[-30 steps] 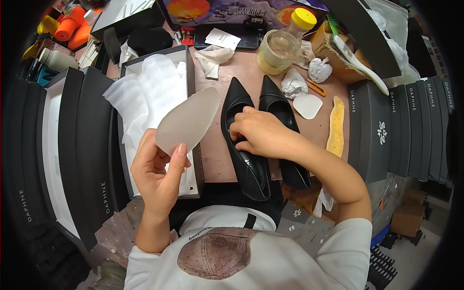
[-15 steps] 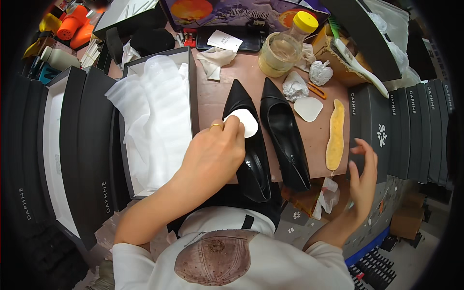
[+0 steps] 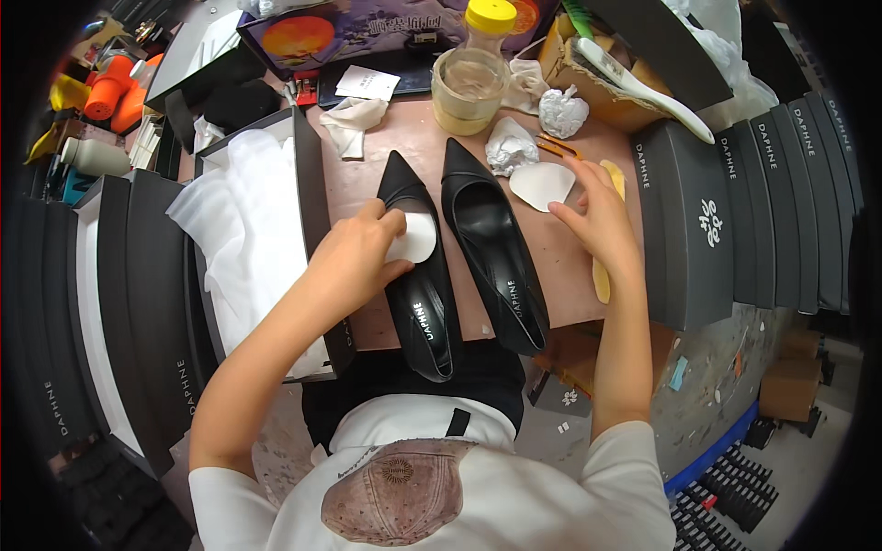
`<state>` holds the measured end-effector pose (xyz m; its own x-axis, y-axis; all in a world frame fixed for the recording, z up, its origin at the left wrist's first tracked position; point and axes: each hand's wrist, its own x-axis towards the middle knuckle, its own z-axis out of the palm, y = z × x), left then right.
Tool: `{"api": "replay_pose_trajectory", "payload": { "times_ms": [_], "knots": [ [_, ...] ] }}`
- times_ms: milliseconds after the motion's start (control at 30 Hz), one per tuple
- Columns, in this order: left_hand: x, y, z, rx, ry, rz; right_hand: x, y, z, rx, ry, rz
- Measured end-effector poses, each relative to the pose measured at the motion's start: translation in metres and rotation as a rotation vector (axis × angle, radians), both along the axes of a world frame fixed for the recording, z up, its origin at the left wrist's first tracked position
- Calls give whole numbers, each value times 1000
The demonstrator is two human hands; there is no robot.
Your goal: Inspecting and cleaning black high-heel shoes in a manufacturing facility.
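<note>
A pair of black pointed-toe shoes lies on the pinkish table: the left shoe and the right shoe, toes pointing away from me. My left hand pinches a rounded white pad over the opening of the left shoe, just behind its toe. Its lower part hides behind my fingers. At the right, my right hand reaches over a second white pad lying flat. Thumb and fingers are apart at that pad's right edge. Behind this hand lies a long yellow strip, partly covered.
An open shoe box with white tissue stands left of the shoes. Crumpled paper, a yellow-capped jar and a white-handled brush are farther back. Dark shoe boxes line the right side.
My right hand has moved from beyond the table's right side, inward and away from me, to the loose pad. My left hand still holds its pad at the left shoe. The view has shifted.
</note>
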<state>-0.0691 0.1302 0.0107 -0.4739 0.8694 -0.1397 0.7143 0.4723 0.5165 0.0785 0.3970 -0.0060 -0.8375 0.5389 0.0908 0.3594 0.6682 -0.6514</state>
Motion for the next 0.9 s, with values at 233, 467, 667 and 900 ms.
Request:
{"api": "replay_pose_trajectory", "payload": {
  "times_ms": [233, 467, 667, 900],
  "knots": [
    [4, 20, -14, -208, 212, -32, -6, 14, -11, 215, -156, -17],
    [11, 15, 38, 274, 64, -97, 19, -48, 66, -783, -116, 59],
    [88, 22, 74, 291, 104, -376, -17, -55, -7, -644, -54, -4],
    [106, 8, 43, 154, 236, -419, -23, -73, 29, 451, -310, 577]
  ]
}}
